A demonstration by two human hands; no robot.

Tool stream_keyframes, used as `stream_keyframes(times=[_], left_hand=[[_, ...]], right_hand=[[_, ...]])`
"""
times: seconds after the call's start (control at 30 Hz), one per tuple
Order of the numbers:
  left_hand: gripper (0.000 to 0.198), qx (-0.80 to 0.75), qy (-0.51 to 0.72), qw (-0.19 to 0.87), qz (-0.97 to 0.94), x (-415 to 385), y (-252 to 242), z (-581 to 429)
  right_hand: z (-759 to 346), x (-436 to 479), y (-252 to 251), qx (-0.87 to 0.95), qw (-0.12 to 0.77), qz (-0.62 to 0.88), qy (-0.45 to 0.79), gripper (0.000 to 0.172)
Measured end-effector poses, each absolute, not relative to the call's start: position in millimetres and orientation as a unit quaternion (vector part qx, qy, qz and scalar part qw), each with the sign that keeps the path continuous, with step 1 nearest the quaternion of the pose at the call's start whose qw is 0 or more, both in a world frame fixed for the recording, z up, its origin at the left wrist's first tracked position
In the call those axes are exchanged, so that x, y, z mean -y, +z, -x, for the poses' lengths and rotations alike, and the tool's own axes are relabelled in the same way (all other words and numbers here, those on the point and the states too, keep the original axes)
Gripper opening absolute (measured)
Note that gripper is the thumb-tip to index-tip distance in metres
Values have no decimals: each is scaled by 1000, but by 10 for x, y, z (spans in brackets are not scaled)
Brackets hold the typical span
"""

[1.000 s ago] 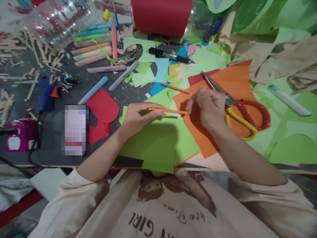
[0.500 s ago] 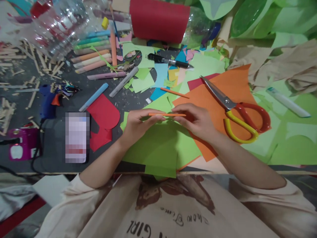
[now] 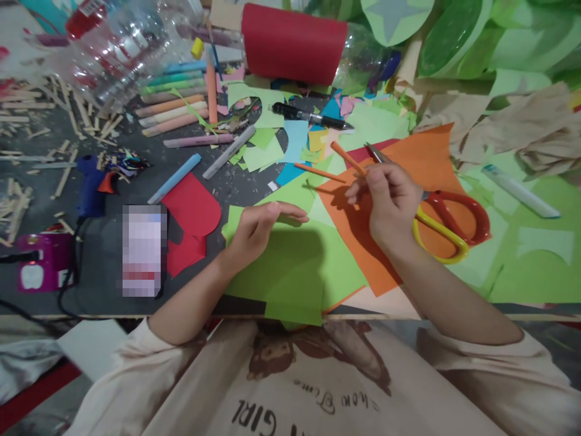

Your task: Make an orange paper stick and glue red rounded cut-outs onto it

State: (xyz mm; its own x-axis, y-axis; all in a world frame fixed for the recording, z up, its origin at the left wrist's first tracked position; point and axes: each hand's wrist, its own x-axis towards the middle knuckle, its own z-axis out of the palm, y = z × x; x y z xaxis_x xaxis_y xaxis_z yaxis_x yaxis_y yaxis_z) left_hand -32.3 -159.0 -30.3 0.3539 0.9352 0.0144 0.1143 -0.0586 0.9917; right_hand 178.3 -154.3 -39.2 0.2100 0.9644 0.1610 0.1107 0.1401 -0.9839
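Note:
My right hand [image 3: 393, 203] pinches one end of a thin orange paper stick [image 3: 347, 157] between thumb and fingers, its other end pointing up and left. Under and beside that hand lie a sheet of orange paper [image 3: 379, 272] and scissors [image 3: 442, 227] with red and yellow handles, their blades partly hidden by the hand. My left hand [image 3: 261, 227] is empty, fingers stretched out to the right above a light green sheet [image 3: 290, 260]. A second thin orange stick [image 3: 319, 172] rests on the paper between and beyond the hands.
A black pen [image 3: 311, 115], paper scraps and several markers [image 3: 175, 178] lie farther back. Behind them is a bottle wrapped in red paper [image 3: 293, 45]. At left are a phone [image 3: 143, 251], red paper pieces [image 3: 193, 203], a blue glue gun [image 3: 91, 184] and small wooden sticks [image 3: 68, 109].
The orange stick was held level between both hands. My left hand has let go of it, and my right hand has carried it up and to the right, tilting it.

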Motion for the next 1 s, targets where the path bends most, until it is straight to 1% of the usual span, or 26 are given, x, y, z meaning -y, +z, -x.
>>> stream_keyframes(times=[0.1, 0.23, 0.3, 0.37, 0.43, 0.57, 0.67, 0.77, 0.83, 0.9, 1.0], left_hand=[[43, -477, 409, 502, -594, 1589, -317, 302], [42, -518, 475, 446, -554, 1532, -342, 297], [41, -522, 485, 429, -556, 1506, -355, 320], [40, -522, 488, 418, -561, 1493, -366, 348], [42, -520, 489, 413, -566, 1487, -374, 370], [40, -496, 522, 420, -553, 1452, -371, 393], [39, -504, 545, 421, -522, 1410, -358, 414], [43, -555, 491, 430, -516, 1404, -348, 430], [40, -558, 433, 445, -551, 1430, -349, 420], [33, -524, 370, 437, -631, 1467, -361, 390], [24, -405, 283, 354, -794, 1515, -392, 333]], right_hand=[[-1791, 1531, -392, 545, 542, 530, 359, 27], [-1774, 1534, -434, 685, 446, 494, 298, 22], [-1767, 1536, -464, 735, 395, 479, 273, 21], [-1765, 1540, -480, 752, 374, 472, 269, 20], [-1765, 1543, -473, 740, 384, 475, 282, 18], [-1772, 1537, -429, 649, 450, 510, 342, 17], [-1787, 1526, -412, 581, 479, 535, 383, 26], [-1797, 1533, -390, 573, 468, 541, 401, 37], [-1796, 1548, -367, 584, 453, 541, 400, 44], [-1793, 1561, -346, 597, 443, 541, 394, 51], [-1795, 1560, -338, 599, 452, 539, 384, 55]])
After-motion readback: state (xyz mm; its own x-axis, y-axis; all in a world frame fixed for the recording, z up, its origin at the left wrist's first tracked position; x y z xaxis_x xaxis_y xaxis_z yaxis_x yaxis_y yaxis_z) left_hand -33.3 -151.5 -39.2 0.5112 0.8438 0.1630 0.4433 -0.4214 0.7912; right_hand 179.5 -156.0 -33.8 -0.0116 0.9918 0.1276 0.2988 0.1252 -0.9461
